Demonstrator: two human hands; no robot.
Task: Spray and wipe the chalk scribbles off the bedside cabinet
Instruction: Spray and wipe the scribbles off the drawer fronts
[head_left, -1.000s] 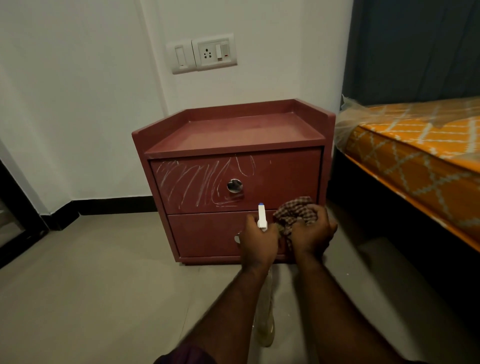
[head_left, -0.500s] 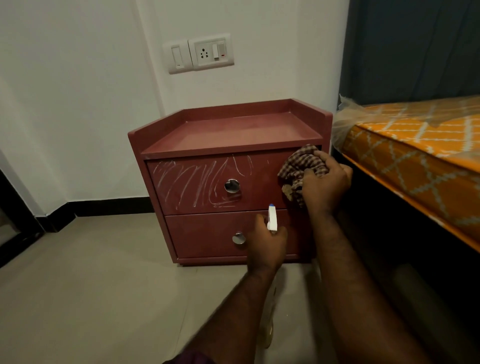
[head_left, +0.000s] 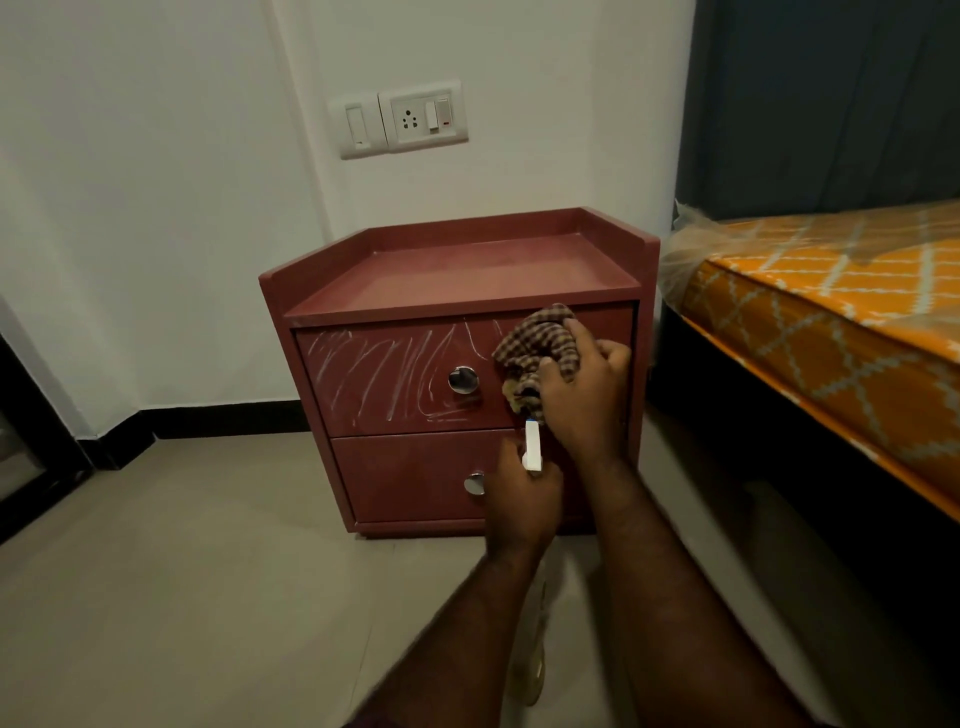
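I worry the chalk scribbles (head_left: 384, 374), spread across the left and middle of the top drawer (head_left: 610, 325) of the bedside cabinet (head_left: 457, 265), will only smear if the checked cloth (head_left: 540, 338) rubs them dry, and its loose tail could catch the knob (head_left: 463, 379) just beside it. The right hand (head_left: 584, 387) reaches up to the drawer's right part, fingers curled round the bunched cloth against its front. The left hand (head_left: 522, 501) sits lower, fingers wrapped round the spray bottle (head_left: 532, 446), nozzle upright.
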